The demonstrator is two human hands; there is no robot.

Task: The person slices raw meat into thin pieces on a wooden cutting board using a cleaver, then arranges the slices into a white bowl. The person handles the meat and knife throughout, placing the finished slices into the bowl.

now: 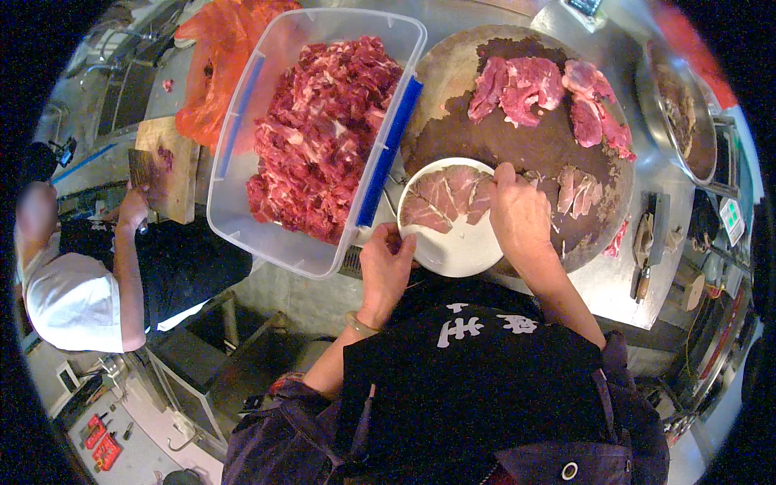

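A round white plate (456, 251) tilts over the near edge of the round wooden chopping block (448, 133). Thin slices of cooked meat (439, 188) overlap in a fan along its far side, with the near part bare. My left hand (386, 267) grips the plate's left rim, thumb on top. At the right rim my right hand (524, 215) bends over the end of the fan, its fingers bunched; what lies under them is hidden. More cooked slices (579, 191) rest on the block beyond that hand. Farther back are raw meat pieces (518, 91).
A clear plastic tub (233, 206) of raw meat chunks (327, 139) stands left of the block. Right of it lies a cleaver (656, 224). A metal bowl (706, 163) sits far right. At left, a co-worker (79, 297) holds a cleaver (140, 167) at a wooden board (182, 176).
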